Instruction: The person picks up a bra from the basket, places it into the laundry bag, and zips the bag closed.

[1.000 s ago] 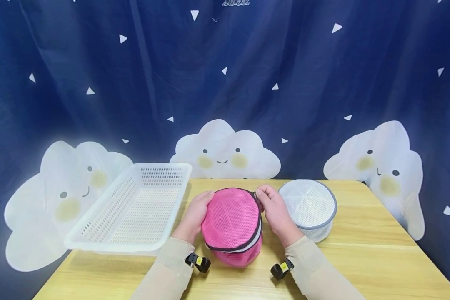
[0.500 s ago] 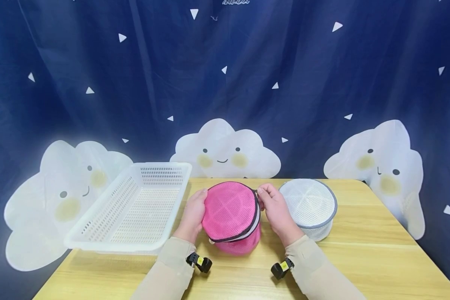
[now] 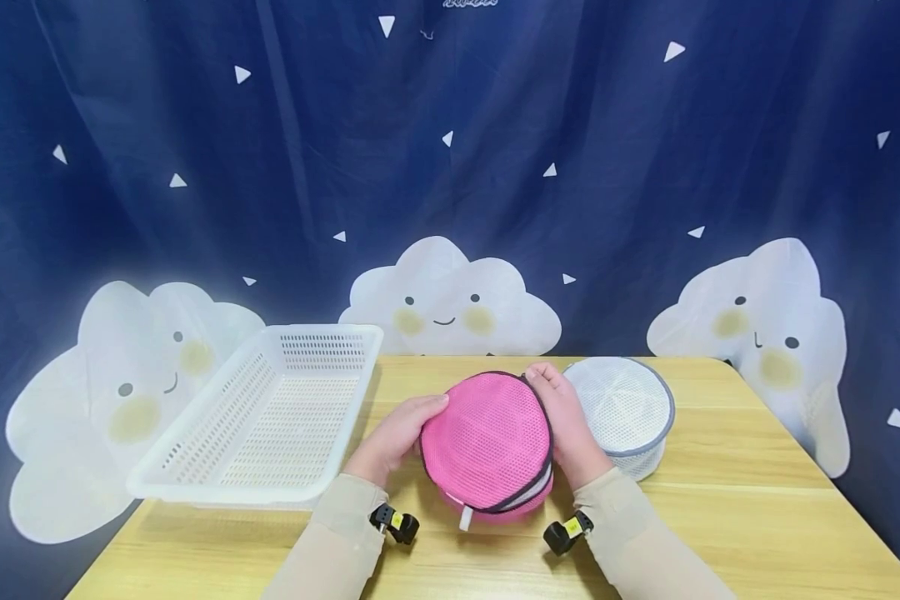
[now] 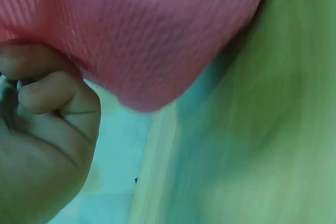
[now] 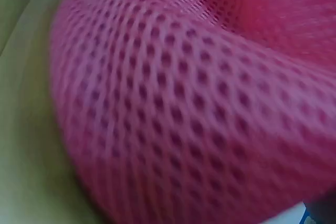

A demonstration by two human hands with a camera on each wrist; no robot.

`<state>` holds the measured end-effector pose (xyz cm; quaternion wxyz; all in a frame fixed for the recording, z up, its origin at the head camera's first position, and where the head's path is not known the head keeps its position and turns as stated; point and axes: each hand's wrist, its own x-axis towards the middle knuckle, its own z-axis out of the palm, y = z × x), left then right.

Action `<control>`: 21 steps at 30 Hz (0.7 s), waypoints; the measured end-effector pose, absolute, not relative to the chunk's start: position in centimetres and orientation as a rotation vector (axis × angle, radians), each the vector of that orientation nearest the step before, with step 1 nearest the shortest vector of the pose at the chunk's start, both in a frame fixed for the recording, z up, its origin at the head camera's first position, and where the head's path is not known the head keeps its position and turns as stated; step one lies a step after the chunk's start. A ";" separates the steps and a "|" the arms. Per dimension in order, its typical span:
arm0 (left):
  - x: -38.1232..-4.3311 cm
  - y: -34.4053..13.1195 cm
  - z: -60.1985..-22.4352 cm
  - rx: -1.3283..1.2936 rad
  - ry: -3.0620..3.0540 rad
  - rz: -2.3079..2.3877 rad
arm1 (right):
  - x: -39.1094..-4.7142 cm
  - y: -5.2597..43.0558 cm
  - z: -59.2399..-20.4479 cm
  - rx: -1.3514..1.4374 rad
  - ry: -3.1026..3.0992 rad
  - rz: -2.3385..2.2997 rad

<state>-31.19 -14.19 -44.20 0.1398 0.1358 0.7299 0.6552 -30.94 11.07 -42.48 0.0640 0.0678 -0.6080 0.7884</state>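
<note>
Between both hands is a round pink mesh laundry bag, its top tipped toward me. Black zipper trim runs round its rim, and a pale strip shows in a gap at the lower right. A small white tag hangs off the front. My left hand grips the bag's left side, thumb on top; in the left wrist view its curled fingers meet the mesh. My right hand holds the upper right rim, fingertips partly hidden. Pink mesh fills most of the right wrist view.
A white perforated plastic basket stands on the left of the wooden table. Close behind my right hand sits a round white mesh laundry bag with grey trim. A dark blue curtain with cloud prints hangs behind.
The pink laundry bag has shifted right and turned, bringing the white tag to the front. My left hand has moved right along with it; my right hand has moved slightly right.
</note>
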 end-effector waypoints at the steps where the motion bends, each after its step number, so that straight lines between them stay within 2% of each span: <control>1: -31.1 -14.2 -44.1 0.431 2.082 1.883 | -30.9 11.1 -42.4 0.198 -1.858 2.371; 12: -30.4 -13.3 -43.1 0.629 1.870 1.857 | -30.5 10.6 -42.5 0.376 -2.143 2.299; 21: -29.7 -13.1 -42.5 0.655 1.946 1.769 | -30.5 10.2 -43.0 0.704 -2.255 2.239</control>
